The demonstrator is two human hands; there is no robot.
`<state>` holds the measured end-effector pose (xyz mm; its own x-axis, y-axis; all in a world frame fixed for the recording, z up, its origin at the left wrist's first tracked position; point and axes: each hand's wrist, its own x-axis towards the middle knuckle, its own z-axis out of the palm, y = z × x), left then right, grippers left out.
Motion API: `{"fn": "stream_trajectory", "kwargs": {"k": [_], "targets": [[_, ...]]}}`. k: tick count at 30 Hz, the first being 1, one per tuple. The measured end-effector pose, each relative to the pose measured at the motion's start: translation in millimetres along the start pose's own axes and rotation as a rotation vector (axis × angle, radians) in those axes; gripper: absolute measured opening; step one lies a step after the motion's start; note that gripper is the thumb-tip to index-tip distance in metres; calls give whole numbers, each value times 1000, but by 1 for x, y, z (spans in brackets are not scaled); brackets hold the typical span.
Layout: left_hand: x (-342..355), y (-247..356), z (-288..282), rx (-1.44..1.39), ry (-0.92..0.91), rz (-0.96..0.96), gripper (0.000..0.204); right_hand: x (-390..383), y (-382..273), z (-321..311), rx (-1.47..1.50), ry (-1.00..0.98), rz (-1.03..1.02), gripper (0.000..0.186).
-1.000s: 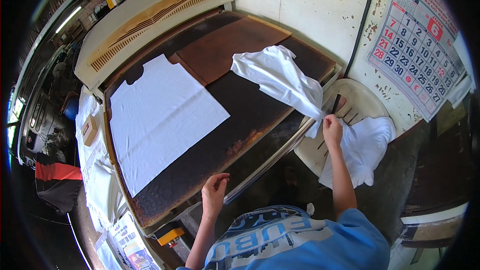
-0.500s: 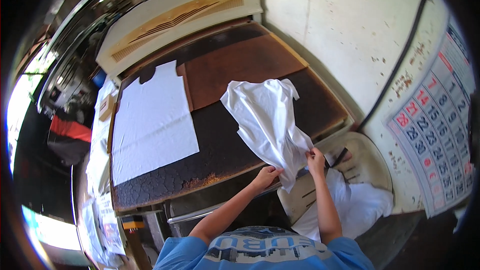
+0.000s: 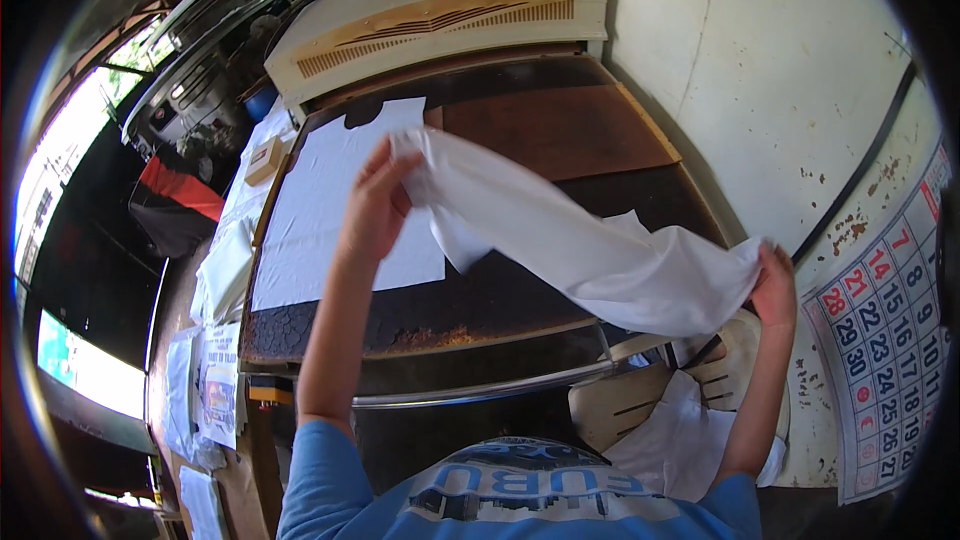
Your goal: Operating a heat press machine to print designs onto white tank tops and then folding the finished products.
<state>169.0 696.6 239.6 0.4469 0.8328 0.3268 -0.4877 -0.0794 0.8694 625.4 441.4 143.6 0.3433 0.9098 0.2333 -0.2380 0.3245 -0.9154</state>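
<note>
A length of white fabric, shaped like a shirt panel, is stretched in the air between my two hands. My left hand is raised and closed on its upper left end. Lower and to the right, my right hand pinches the opposite end. The cloth sags between them in front of the dark worktop. Behind my left hand, a white shirt-shaped panel with a cut neckline lies flat on the left of the worktop, partly covered by my arm and the held cloth.
A brown sheet covers the worktop's far right, before a cream machine housing. More white cloth lies on a plastic chair at the front right. A calendar hangs on the right wall. A small box sits left.
The white fabric, previously spread partly on the worktop, is now lifted off and pulled wide. My left hand moved up and left, my right hand rightward and slightly up. The view shifted a little.
</note>
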Motion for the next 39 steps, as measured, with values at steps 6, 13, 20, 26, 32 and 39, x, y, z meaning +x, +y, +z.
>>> {"fn": "stream_trajectory", "kwargs": {"k": [6, 13, 20, 26, 32, 39], "targets": [[4, 80, -16, 176, 14, 200, 43, 52, -73, 101, 363, -24, -214, 36], [29, 117, -29, 383, 95, 418, 44, 115, -113, 106, 89, 196, -293, 30], [127, 90, -68, 305, 136, 152, 31, 214, -120, 150, -28, 165, -204, 29], [256, -21, -130, 567, 107, -213, 51, 393, -46, 62, -220, -4, 9, 27], [330, 3, -92, 482, 285, 436, 63, 453, -67, 88, -43, -51, -379, 29], [316, -42, -138, 438, 279, 141, 59, 475, 10, 45, -147, 135, -194, 21]]}}
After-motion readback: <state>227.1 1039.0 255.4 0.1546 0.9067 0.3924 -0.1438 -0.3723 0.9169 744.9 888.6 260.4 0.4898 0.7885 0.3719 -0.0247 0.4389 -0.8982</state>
